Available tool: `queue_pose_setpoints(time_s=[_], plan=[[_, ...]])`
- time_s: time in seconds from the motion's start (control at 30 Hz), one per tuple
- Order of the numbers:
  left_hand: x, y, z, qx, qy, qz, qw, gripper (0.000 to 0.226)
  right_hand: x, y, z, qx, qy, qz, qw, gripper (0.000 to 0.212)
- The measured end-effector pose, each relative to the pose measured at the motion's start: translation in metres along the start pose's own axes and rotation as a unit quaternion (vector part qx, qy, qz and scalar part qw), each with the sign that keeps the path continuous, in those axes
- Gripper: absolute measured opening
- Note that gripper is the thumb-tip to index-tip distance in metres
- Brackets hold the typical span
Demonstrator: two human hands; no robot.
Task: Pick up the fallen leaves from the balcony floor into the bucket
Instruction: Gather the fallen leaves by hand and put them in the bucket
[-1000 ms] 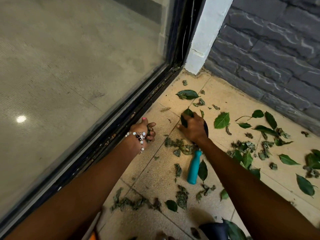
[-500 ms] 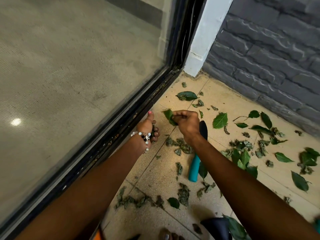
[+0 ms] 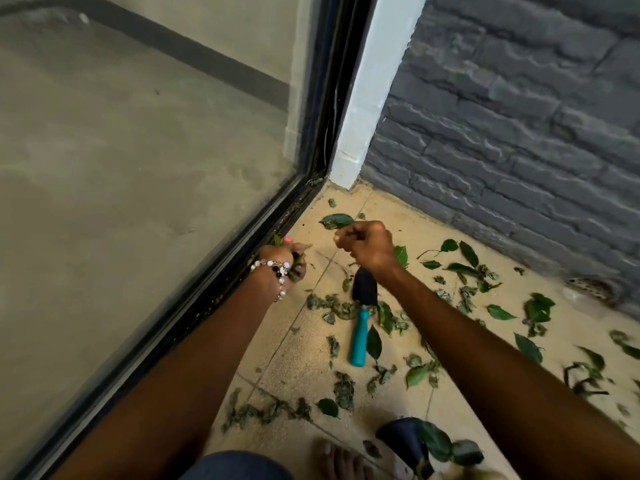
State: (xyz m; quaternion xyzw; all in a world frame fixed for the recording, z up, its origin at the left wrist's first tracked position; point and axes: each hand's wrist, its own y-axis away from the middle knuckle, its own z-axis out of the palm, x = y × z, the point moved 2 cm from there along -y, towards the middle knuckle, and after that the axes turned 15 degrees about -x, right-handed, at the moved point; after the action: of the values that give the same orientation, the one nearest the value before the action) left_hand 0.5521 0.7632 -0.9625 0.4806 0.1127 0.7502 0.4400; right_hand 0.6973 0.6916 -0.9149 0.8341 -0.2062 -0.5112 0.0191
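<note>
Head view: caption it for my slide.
Left hand clutching gathered leaves, right hand fisted above a teal-handled trowel on the leaf-strewn floor.

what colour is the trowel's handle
Teal, on the trowel's handle, seen in the head view.

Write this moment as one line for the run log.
left hand: grips leaves | right hand: fingers curled, contents unclear | trowel: on floor | leaves: many on floor | bucket: not seen

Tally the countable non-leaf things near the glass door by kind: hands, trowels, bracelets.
Hands: 2 (left hand gripping leaves, right hand in a fist)
Teal-handled trowel: 1
Beaded bracelet: 1
Total: 4
</note>
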Motion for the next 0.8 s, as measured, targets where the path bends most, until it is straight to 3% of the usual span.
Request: queue_pose_setpoints(time_s=[0.13, 0.3, 0.37, 0.57, 0.67, 0.8], plan=[[0.006, 0.002, 0.004, 0.013, 0.002, 0.023, 1.0, 0.01, 0.02, -0.021, -0.047, 0.0, 0.093, 0.073, 0.993, 0.017], [-0.003, -0.035, -0.012, 0.012, 0.022, 0.049, 0.998, 0.02, 0.069, -0.093, -0.037, -0.064, 0.233, 0.127, 0.962, 0.036], [-0.013, -0.049, -0.019, 0.019, 0.003, 0.038, 0.999, 0.018, 0.085, -0.117, -0.027, -0.093, 0.282, 0.114, 0.948, 0.045], [-0.008, -0.074, -0.02, 0.069, -0.054, 0.006, 0.996, 0.044, 0.091, -0.174, 0.003, -0.119, 0.357, 0.085, 0.923, 0.06], [-0.006, -0.082, -0.018, 0.087, -0.069, -0.021, 0.994, 0.052, 0.103, -0.183, 0.017, -0.112, 0.377, 0.071, 0.916, 0.053], [-0.009, -0.091, -0.019, 0.09, -0.044, -0.053, 0.994, 0.063, 0.108, -0.187, 0.014, -0.007, 0.325, 0.014, 0.946, 0.028]])
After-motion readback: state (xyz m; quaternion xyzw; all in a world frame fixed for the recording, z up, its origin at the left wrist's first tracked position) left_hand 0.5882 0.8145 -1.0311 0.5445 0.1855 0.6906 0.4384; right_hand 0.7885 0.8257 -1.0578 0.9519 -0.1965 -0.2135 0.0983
